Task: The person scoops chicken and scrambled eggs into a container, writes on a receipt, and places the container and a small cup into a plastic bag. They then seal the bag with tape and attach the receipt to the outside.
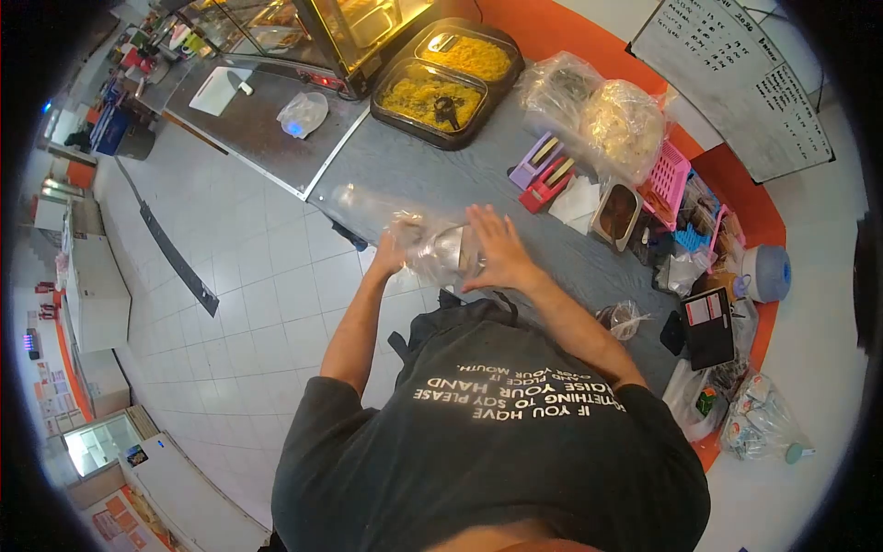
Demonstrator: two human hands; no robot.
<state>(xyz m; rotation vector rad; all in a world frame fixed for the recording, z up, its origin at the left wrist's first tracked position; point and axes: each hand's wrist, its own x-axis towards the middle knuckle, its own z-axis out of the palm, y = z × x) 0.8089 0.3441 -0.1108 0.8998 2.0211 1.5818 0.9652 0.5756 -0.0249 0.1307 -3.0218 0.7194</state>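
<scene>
A clear plastic bag point(368, 204) stretches along the counter's near edge, with a shiny, silvery roundish shape point(446, 247) showing through it; reflections hide what that is. My left hand point(394, 247) is closed on the bag's left side, its fingertips partly covered by the plastic. On the other side, my right hand point(504, 253) rests against the bag with fingers stretched and spread and the thumb apart. The silvery shape lies between the two hands.
Behind the bag stands a black two-part tray of yellow food point(432, 99). Purple and red tape dispensers point(549, 182), a metal container point(616, 215) and a pink basket point(670, 184) sit to the right. A small bagged item point(625, 319) lies near my right forearm. Tiled floor point(248, 304) is at left.
</scene>
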